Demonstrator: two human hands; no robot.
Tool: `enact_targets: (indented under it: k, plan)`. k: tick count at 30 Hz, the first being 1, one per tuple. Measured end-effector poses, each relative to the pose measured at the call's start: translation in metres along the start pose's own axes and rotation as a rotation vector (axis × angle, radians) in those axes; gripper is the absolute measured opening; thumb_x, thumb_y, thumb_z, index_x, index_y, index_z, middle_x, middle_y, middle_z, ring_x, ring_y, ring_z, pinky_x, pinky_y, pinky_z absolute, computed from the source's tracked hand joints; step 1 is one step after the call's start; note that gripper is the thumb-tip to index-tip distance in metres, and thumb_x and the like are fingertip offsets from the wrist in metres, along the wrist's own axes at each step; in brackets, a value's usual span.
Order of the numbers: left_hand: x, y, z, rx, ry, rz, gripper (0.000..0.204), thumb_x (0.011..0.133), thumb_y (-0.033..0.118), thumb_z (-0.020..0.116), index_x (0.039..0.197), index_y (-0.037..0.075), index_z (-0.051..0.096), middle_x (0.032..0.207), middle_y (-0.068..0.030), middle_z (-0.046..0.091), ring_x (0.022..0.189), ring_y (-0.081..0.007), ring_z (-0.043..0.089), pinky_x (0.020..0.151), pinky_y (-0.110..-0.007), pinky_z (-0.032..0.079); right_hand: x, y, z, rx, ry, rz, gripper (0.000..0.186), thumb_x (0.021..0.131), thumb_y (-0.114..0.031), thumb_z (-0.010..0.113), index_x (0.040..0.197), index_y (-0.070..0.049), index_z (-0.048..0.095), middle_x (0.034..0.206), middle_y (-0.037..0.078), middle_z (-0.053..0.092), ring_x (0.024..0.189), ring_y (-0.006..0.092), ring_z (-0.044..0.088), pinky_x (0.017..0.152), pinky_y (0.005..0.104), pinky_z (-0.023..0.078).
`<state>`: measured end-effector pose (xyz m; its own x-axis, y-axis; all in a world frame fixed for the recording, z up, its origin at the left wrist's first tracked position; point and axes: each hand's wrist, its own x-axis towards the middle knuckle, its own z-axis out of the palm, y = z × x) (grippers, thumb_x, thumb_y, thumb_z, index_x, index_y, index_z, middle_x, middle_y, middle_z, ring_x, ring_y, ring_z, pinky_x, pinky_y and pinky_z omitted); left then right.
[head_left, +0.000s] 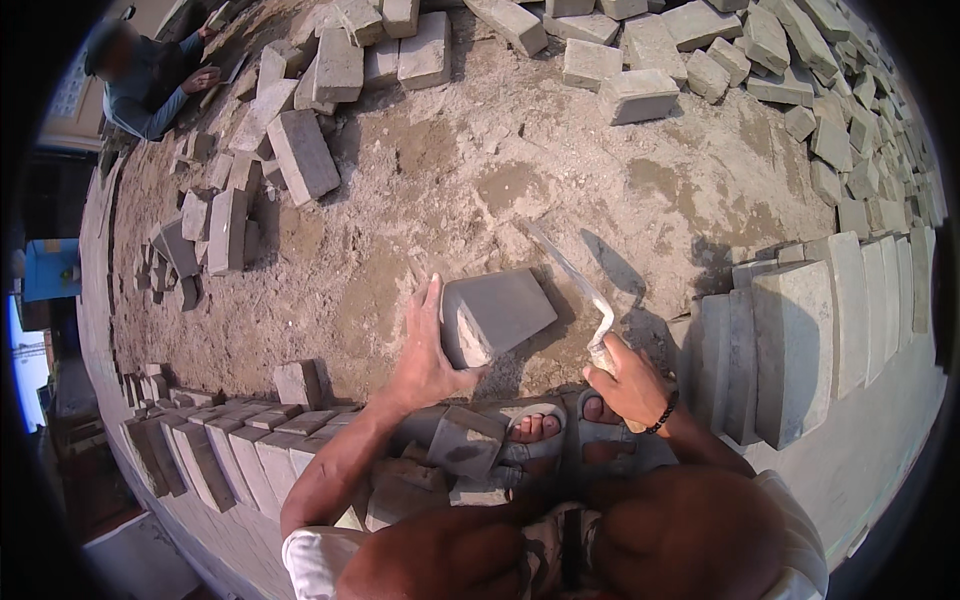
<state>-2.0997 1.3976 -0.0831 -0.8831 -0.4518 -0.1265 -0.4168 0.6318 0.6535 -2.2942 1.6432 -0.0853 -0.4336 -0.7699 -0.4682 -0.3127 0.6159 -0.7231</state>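
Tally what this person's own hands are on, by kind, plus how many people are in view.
Grey paving block gripped by the left hand: 1
Trowel held in the right hand: 1
People in view: 2, the wearer and a co-worker crouched at the far left
Total: 2 held things, 2 people

Left hand [425,360] gripping a grey paving block [495,315], tilted on the sandy bed [450,170]. Right hand [630,380] closed round a trowel [575,280], blade pointing away over sand just beside the block. Laid pavers [800,330] at right, loose blocks [640,95] scattered beyond. Another person [145,80] crouched far left.
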Motion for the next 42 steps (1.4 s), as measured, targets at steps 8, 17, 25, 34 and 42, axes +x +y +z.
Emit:
enact_targets:
  k: [8, 17, 25, 34, 42]
  plan:
    - [-0.006, 0.003, 0.021, -0.064, 0.079, 0.007, 0.125, 0.058, 0.027, 0.093, 0.153, -0.006, 0.017, 0.147, -0.0271, 0.028, 0.141, -0.0419, 0.03, 0.118, -0.048, 0.028, -0.002, 0.018, 0.049, -0.032, -0.232, 0.002, 0.043, 0.09, -0.03, 0.06, 0.119, 0.0, 0.051, 0.088, 0.028, 0.067, 0.087, 0.0496, 0.064, 0.078, 0.0555, 0.049]
    - [0.022, -0.011, 0.019, -0.348, 0.246, -0.129, 0.116, 0.064, 0.024, 0.092, 0.154, 0.0, 0.023, 0.151, -0.0243, 0.025, 0.141, -0.035, 0.034, 0.115, -0.044, 0.036, 0.015, 0.014, 0.012, 0.135, -0.066, 0.022, 0.043, 0.089, -0.026, 0.065, 0.122, 0.001, 0.054, 0.096, 0.029, 0.067, 0.094, 0.0485, 0.063, 0.079, 0.0523, 0.049]
    - [0.068, 0.001, 0.036, -0.502, 0.036, -0.036, 0.138, 0.054, 0.033, 0.094, 0.157, 0.001, 0.008, 0.157, -0.0268, 0.022, 0.148, -0.0362, 0.025, 0.122, -0.042, 0.023, -0.01, -0.019, -0.036, -0.039, 0.026, -0.126, 0.043, 0.089, -0.023, 0.067, 0.125, -0.002, 0.057, 0.091, 0.024, 0.067, 0.084, 0.0455, 0.064, 0.075, 0.0477, 0.051]
    - [0.081, 0.001, 0.042, -0.623, -0.192, 0.065, 0.134, 0.059, 0.033, 0.094, 0.158, -0.002, 0.01, 0.161, -0.0245, 0.022, 0.15, -0.0323, 0.023, 0.122, -0.04, 0.021, -0.035, -0.041, -0.053, -0.247, -0.065, -0.173, 0.039, 0.087, -0.024, 0.068, 0.118, -0.003, 0.059, 0.091, 0.021, 0.068, 0.083, 0.0411, 0.067, 0.073, 0.0479, 0.053]
    - [0.103, -0.007, 0.043, -0.78, -0.316, 0.015, 0.123, 0.06, 0.037, 0.092, 0.156, 0.002, 0.025, 0.16, -0.0166, 0.03, 0.149, -0.0271, 0.027, 0.122, -0.039, 0.02, -0.029, -0.032, -0.036, -0.425, -0.071, -0.227, 0.029, 0.09, -0.024, 0.063, 0.107, -0.002, 0.054, 0.088, 0.021, 0.065, 0.08, 0.0414, 0.065, 0.072, 0.0506, 0.051]
